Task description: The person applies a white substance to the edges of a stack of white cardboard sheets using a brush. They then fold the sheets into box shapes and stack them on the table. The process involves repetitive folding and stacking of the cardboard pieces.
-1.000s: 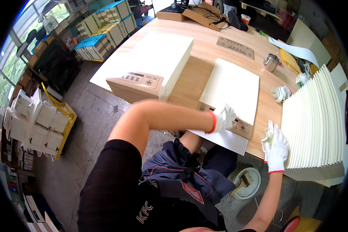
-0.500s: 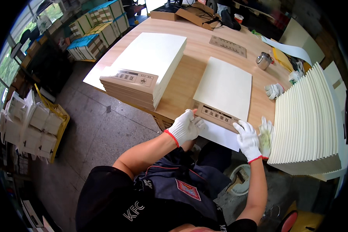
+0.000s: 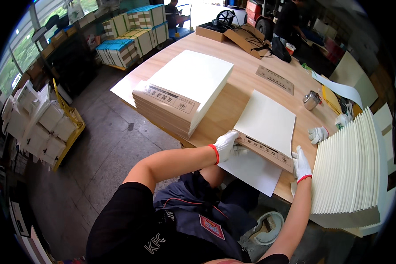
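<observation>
A sketch pad with cream sheets and a brown printed band along its near edge lies before me on the table. My left hand, in a white knitted glove with a red cuff, is closed on the band's left end, its lower fingers partly hidden. At the opposite end, my right hand, gloved alike, holds the pad's near right corner, fingers along the side edge. A loose white sheet lies partly beneath the pad and juts past the table edge. To the left stands a neat stack of similar pads.
A tall row of cream pads stands at the right. Near it are a spare glove and a metal cup. A brown printed strip and a cardboard box lie farther back. Another person stands beyond the table.
My view has shifted, so the table sits lower and more to the right. My left hand has closed on the band's left end; my right hand has moved round to the pad's right side.
</observation>
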The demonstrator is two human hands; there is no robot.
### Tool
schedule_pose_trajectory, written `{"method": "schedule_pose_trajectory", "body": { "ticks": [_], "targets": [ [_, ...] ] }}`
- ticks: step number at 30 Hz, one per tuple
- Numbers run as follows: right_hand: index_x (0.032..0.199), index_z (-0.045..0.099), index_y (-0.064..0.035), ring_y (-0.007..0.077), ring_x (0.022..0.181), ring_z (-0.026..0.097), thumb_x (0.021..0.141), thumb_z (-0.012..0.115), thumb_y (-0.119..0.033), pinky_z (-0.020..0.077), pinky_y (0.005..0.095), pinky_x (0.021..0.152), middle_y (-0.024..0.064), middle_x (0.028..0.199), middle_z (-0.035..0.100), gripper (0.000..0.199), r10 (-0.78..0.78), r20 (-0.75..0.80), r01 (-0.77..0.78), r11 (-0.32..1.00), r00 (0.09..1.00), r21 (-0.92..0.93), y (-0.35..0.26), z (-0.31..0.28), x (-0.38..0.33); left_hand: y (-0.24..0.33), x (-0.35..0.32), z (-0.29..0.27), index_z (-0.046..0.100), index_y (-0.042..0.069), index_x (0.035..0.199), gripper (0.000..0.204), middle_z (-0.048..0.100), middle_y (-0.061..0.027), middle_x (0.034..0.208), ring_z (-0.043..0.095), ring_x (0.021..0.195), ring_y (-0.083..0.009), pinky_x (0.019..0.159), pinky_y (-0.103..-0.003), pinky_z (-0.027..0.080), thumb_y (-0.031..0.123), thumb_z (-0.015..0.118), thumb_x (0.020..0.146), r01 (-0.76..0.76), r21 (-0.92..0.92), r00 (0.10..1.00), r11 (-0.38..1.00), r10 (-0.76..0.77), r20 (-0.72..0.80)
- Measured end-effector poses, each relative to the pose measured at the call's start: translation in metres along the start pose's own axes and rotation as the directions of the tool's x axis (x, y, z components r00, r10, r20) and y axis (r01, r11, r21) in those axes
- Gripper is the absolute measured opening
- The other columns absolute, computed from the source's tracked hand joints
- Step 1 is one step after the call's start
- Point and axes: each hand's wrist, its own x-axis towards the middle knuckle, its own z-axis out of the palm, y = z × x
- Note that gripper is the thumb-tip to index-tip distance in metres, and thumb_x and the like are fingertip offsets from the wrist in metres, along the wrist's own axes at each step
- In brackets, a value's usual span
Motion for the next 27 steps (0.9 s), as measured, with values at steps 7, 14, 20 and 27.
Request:
{"method": "schedule_pose_trajectory", "body": {
  "ticks": [7, 14, 20, 27],
  "targets": [
    [0.141, 0.048, 0.0007, 0.0163, 0.109, 0.06, 0.104, 0.051, -0.037, 0.0492, 0.031, 0.093, 0.0071, 0.129, 0.06, 0.053, -0.297, 0.039, 0.299, 0.953, 0.954, -0.05, -0.007, 0.073, -0.022, 0.031, -0.039, -0.024, 0.028, 0.012, 0.158, 0.074, 0.051, -0.0184, 0.139, 0.059, 0.114, -0.0274, 0.092, -0.039, 0.055, 0.021, 0.059, 0.091, -0.376, 0.289, 0.924, 0.88, 0.335, 0.183],
    [0.15, 0.031, -0.0018, 0.0227, 0.129, 0.051, 0.105, 0.05, -0.022, 0.0412, 0.0398, 0.112, 0.0141, 0.145, 0.049, 0.053, -0.655, -0.04, 0.614, 0.683, 0.754, 0.395, 0.0, 0.167, -0.031, 0.1, -0.124, -0.086, 0.047, 0.003, 0.145, 0.059, 0.056, -0.0163, 0.135, 0.055, 0.122, -0.0228, 0.1, -0.032, 0.047, 0.01, 0.063, 0.089, -0.77, 0.418, 0.627, 0.483, 0.695, 0.352],
    [0.133, 0.053, -0.0004, 0.0141, 0.11, 0.057, 0.102, 0.058, -0.023, 0.0448, 0.0303, 0.097, 0.0085, 0.122, 0.061, 0.039, -0.696, 0.031, 0.654, 0.689, 0.718, 0.312, -0.084, 0.344, -0.033, 0.21, -0.152, -0.159, 0.06, 0.0, 0.131, 0.045, 0.069, -0.0147, 0.11, 0.064, 0.105, -0.0199, 0.09, -0.031, 0.051, 0.027, 0.061, 0.094, -0.683, 0.662, 0.46, 0.308, 0.886, 0.063],
    [0.09, 0.06, -0.0086, 0.0254, 0.075, 0.062, 0.094, 0.055, -0.054, 0.046, 0.0412, 0.073, 0.0079, 0.079, 0.066, 0.046, -0.601, 0.125, 0.515, 0.538, 0.789, -0.667, -0.101, 0.404, -0.016, 0.259, -0.1, -0.252, 0.07, 0.011, 0.125, 0.041, 0.073, -0.0121, 0.114, 0.067, 0.104, -0.0228, 0.092, -0.032, 0.049, 0.036, 0.061, 0.094, -0.071, 0.988, 0.532, 0.137, 0.843, -0.079]
  ]
}}
